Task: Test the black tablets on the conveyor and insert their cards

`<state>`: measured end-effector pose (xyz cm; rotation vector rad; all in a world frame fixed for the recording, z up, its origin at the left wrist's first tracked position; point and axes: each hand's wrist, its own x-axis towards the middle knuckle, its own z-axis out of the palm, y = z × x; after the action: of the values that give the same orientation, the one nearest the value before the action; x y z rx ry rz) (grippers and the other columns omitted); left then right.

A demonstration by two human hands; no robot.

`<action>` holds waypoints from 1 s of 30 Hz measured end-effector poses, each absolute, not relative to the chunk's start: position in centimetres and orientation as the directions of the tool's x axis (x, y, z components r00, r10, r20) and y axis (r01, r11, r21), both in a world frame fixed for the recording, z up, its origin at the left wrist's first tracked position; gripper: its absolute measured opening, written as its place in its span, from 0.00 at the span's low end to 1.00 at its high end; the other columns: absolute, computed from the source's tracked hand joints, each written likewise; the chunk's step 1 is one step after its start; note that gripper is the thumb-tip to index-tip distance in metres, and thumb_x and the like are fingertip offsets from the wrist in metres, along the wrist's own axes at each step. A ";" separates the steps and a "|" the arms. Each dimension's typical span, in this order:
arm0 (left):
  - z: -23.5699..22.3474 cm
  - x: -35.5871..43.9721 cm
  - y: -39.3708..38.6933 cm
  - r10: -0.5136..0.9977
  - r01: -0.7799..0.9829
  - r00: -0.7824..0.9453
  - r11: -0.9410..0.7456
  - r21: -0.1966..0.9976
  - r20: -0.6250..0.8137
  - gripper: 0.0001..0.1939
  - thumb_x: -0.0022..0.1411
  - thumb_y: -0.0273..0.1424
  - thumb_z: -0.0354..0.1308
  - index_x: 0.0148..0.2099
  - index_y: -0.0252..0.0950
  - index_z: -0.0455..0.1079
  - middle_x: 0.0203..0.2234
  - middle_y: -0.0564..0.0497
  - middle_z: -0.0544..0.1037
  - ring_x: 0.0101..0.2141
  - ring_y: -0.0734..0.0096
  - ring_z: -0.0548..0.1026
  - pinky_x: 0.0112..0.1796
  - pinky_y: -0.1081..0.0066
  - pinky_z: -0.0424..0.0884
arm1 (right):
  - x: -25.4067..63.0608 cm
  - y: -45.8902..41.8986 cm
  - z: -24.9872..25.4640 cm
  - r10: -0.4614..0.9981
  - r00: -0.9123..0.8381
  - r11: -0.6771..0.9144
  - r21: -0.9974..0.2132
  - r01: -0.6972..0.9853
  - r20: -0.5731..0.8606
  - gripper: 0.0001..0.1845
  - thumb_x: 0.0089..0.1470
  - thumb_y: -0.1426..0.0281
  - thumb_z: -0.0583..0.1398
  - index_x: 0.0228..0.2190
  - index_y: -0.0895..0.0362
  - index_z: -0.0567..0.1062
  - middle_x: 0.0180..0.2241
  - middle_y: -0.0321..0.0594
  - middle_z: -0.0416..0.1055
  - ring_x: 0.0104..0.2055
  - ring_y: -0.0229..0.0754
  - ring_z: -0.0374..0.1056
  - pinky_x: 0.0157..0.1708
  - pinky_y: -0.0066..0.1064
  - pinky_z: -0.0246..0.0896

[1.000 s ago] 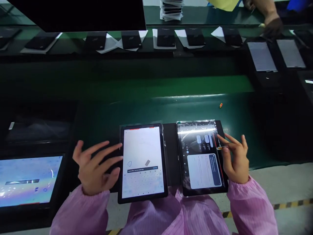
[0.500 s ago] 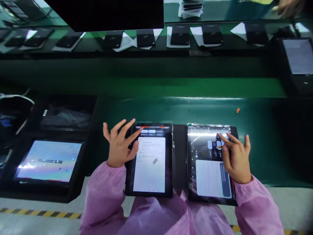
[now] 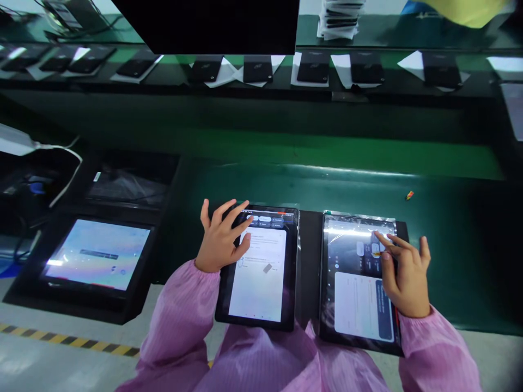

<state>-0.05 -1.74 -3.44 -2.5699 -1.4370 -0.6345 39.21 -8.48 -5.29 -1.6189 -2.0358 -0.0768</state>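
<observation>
A: Left tablet?
B: Top-left corner's behind the left hand; screen text too small to read.
A: Yellow bit at the right hand?
B: Too small to tell.
A: Black panel?
B: Cut by top edge.

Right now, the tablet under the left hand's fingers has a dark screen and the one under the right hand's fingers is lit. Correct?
Not quite. The head view shows the left tablet, under the left hand, lit too, with a large white panel. The right tablet, under the right hand, is lit as you say.
</observation>
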 end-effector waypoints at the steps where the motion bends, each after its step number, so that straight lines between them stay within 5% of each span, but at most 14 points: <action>1: -3.4 0.0 -1.8 0.788 0.836 0.457 -0.539 0.102 0.413 0.14 0.63 0.33 0.52 0.47 0.40 0.75 0.55 0.44 0.74 0.57 0.50 0.66 0.61 0.36 0.41 | 39.2 -8.5 -5.3 0.890 -0.138 0.277 -0.275 0.921 0.434 0.04 0.60 0.73 0.52 0.35 0.52 0.64 0.46 0.48 0.77 0.51 0.52 0.71 0.65 0.61 0.39; 7: -2.8 -1.1 0.0 0.805 0.769 0.499 -0.582 0.265 0.321 0.13 0.65 0.35 0.51 0.44 0.40 0.75 0.58 0.45 0.71 0.60 0.52 0.64 0.63 0.39 0.41 | 40.0 -8.3 -4.5 0.903 -0.173 0.291 -0.265 0.919 0.392 0.06 0.62 0.69 0.50 0.37 0.54 0.67 0.44 0.49 0.77 0.48 0.54 0.73 0.62 0.66 0.42; 11: -2.8 -2.2 3.1 0.870 0.737 0.473 -0.476 0.479 0.137 0.21 0.67 0.38 0.47 0.58 0.37 0.66 0.58 0.43 0.70 0.58 0.55 0.66 0.64 0.44 0.45 | 39.9 -6.4 -2.0 0.943 -0.179 0.274 -0.351 0.895 0.281 0.05 0.61 0.66 0.54 0.36 0.51 0.69 0.40 0.45 0.78 0.44 0.54 0.75 0.62 0.62 0.48; 14: -3.1 -2.4 5.0 0.883 0.609 0.469 -0.315 0.728 -0.010 0.21 0.69 0.35 0.41 0.58 0.36 0.66 0.47 0.46 0.77 0.50 0.62 0.73 0.58 0.55 0.61 | 37.2 -3.2 0.6 0.946 -0.187 0.298 -0.482 0.824 0.265 0.07 0.60 0.62 0.57 0.35 0.51 0.73 0.37 0.40 0.78 0.41 0.49 0.75 0.55 0.52 0.64; 17: -2.6 -2.1 5.5 0.897 0.397 0.441 -0.211 0.893 0.016 0.20 0.69 0.32 0.39 0.50 0.35 0.71 0.33 0.48 0.77 0.38 0.66 0.74 0.45 0.64 0.69 | 32.8 0.4 3.1 0.944 -0.268 0.329 -0.628 0.705 0.193 0.07 0.59 0.63 0.59 0.34 0.50 0.77 0.34 0.36 0.79 0.37 0.44 0.76 0.38 0.35 0.72; 20: -0.7 -1.7 5.6 0.893 0.360 0.449 -0.201 0.911 0.020 0.21 0.70 0.31 0.36 0.44 0.34 0.72 0.27 0.51 0.73 0.30 0.70 0.71 0.38 0.68 0.69 | 28.8 2.7 4.9 0.925 -0.338 0.354 -0.723 0.593 0.176 0.05 0.58 0.66 0.61 0.33 0.51 0.78 0.32 0.34 0.79 0.34 0.39 0.76 0.34 0.28 0.70; 25: -0.1 -1.3 6.4 0.862 0.602 0.505 -0.386 0.699 0.041 0.18 0.68 0.30 0.43 0.47 0.37 0.74 0.47 0.47 0.77 0.48 0.62 0.73 0.53 0.58 0.65 | 25.8 3.7 5.6 0.912 -0.347 0.388 -0.739 0.551 0.220 0.03 0.58 0.69 0.61 0.32 0.53 0.77 0.31 0.34 0.79 0.33 0.36 0.75 0.35 0.26 0.70; 30: -3.6 -1.1 6.9 0.848 0.491 0.530 -0.316 0.812 0.010 0.21 0.68 0.31 0.41 0.40 0.34 0.77 0.38 0.46 0.81 0.41 0.66 0.78 0.43 0.67 0.73 | 26.1 3.3 4.2 0.928 -0.324 0.345 -0.755 0.557 0.185 0.08 0.60 0.67 0.58 0.31 0.55 0.76 0.29 0.36 0.78 0.31 0.37 0.74 0.33 0.28 0.69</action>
<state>-1.05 6.91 -3.57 -3.3601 -1.8520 -0.9708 26.11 3.27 4.24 -1.2914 -1.9990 0.7805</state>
